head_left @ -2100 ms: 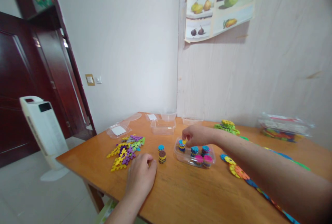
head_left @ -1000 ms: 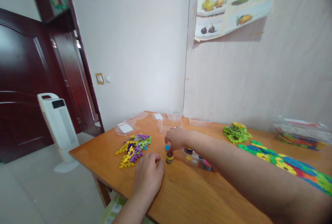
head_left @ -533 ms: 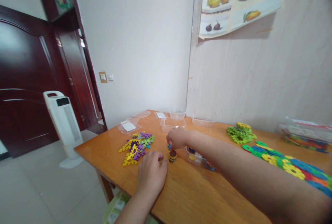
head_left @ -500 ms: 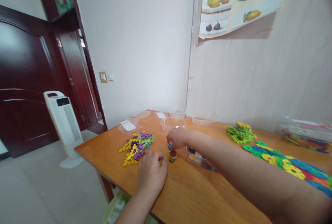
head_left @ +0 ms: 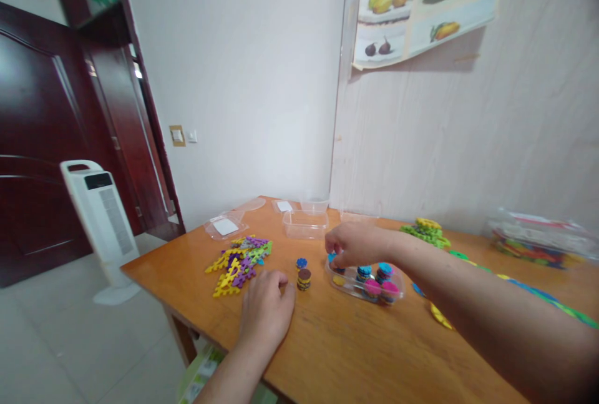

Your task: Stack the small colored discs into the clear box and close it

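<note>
Standing here by the table [head_left: 360,348], the closest thing to me is the left hand [head_left: 267,310], just lying on the wood near the edge, fingers loosely curled and thumb apart from them. Right by it is a little brown-topped stack [head_left: 304,279] of discs, standing upright, with a dark blue piece [head_left: 302,263] just beyond.

The right hand [head_left: 353,243] is over at the left end of a clear container [head_left: 352,292], finger and thumb drawn in around a bright blue piece [head_left: 332,256] (can't tell if they're really pinching it or only resting on it). That piece is above the container, with more discs below. Further along inside it are blue-topped stacks [head_left: 364,273] and pink-topped stacks [head_left: 390,292].

Left of all that, there's a jumbled pile of yellow, purple and green pieces [head_left: 243,265]. Behind sits another clear tub [head_left: 306,224], then some lids [head_left: 225,226] with white labels. Fruit paintings [head_left: 428,14] are taped up on the back wall.
</note>
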### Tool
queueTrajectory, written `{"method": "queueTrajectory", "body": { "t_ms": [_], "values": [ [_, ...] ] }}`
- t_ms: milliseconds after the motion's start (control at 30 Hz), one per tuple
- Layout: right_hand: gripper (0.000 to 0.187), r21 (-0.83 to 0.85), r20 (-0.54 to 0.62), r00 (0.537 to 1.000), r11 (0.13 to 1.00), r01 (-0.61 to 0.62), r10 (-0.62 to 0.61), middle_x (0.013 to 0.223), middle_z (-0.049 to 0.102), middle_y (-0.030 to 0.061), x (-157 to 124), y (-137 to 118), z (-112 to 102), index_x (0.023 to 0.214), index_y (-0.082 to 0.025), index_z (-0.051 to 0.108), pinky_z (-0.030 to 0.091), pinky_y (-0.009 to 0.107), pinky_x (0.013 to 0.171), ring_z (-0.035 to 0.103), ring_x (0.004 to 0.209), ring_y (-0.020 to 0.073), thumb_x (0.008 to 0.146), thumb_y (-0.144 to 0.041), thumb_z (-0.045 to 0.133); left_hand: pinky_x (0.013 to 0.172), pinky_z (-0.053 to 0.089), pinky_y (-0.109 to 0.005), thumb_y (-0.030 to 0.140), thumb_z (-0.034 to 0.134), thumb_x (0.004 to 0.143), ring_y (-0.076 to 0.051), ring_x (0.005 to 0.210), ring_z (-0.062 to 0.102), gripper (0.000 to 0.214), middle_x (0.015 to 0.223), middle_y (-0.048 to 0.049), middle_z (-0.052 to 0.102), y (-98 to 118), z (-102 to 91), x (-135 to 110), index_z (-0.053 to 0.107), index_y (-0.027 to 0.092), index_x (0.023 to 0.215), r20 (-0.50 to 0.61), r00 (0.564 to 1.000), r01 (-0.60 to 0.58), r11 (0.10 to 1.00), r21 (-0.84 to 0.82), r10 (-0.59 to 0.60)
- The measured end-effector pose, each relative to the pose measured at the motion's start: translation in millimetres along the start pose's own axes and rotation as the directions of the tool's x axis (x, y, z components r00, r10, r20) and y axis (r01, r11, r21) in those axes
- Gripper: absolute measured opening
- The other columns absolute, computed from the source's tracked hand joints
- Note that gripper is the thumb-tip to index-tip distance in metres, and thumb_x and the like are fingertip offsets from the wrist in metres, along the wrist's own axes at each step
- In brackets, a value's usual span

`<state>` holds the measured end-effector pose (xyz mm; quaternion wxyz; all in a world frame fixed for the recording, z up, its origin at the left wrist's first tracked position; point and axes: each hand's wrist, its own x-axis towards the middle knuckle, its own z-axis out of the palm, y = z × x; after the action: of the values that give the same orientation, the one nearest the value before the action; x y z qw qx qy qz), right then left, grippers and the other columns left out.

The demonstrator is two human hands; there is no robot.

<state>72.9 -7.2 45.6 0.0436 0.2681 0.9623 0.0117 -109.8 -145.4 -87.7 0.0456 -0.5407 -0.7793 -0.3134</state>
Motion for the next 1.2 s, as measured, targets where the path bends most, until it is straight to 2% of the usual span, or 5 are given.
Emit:
{"method": "queueTrajectory", "body": {
  "t_ms": [300,467,667,1000,1200],
  "values": [
    [0.036,-0.019,0.067,0.996,0.998,-0.052,0.054,0.095,0.073,0.0036,-3.9,10.3,24.4,0.103,-0.028,0.073,0.039,0.026,0.062,0.065,0.083,0.0222,0.069,-0.041,0.067,0.07,0.032,-0.028,0.028,0.053,0.086,-0.018,0.084,0.053,0.014,0.09,-0.0035,0.063,3.2,-2.5,1.5,0.065,0.021,0.083,0.032,0.999,0.025,1.0,0.014,-0.026],
    [0.026,-0.02,0.068,0.995,0.997,-0.075,0.076,0.092,0.073,0.005,-3.3,10.9,23.0,0.096,-0.026,0.073,0.04,0.027,0.061,0.066,0.081,0.0226,0.076,-0.036,0.061,0.07,0.032,-0.027,0.028,0.054,0.086,-0.017,0.085,0.053,0.014,0.09,-0.0036,0.063,4.2,-3.1,1.3,0.065,0.021,0.084,0.024,0.999,0.026,1.0,0.01,-0.026],
    [0.029,0.0,0.063,0.993,0.995,-0.098,0.098,0.106,0.071,0.0081,-1.9,7.8,22.0,0.104,-0.022,0.068,0.042,0.028,0.066,0.065,0.09,0.0237,0.079,-0.026,0.053,0.069,0.032,-0.027,0.027,0.054,0.085,-0.017,0.083,0.053,0.012,0.087,-0.0035,0.062,3.0,-1.3,1.7,0.065,0.021,0.082,0.01,1.0,-0.001,1.0,0.019,0.001],
    [0.026,0.043,0.179,0.977,0.992,-0.122,0.112,0.098,0.073,0.0136,13.3,-9.1,19.7,0.096,-0.018,0.07,0.046,0.03,0.067,0.067,0.089,0.027,0.077,-0.032,0.061,0.069,0.032,-0.027,0.027,0.054,0.085,-0.017,0.084,0.054,0.012,0.088,-0.0034,0.063,5.2,-3.9,0.5,0.065,0.021,0.083,0.021,1.0,0.013,1.0,0.025,-0.014],
    [0.027,0.092,0.215,0.966,0.982,-0.164,0.142,0.094,0.074,0.0139,16.3,-7.1,24.4,0.094,-0.015,0.071,0.047,0.03,0.061,0.069,0.08,0.0256,0.077,-0.027,0.054,0.07,0.033,-0.027,0.028,0.054,0.086,-0.018,0.085,0.053,0.013,0.088,-0.0034,0.062,5.9,-5.3,0.9,0.065,0.021,0.083,0.033,0.999,0.021,1.0,0.017,-0.022]
  ]
}}
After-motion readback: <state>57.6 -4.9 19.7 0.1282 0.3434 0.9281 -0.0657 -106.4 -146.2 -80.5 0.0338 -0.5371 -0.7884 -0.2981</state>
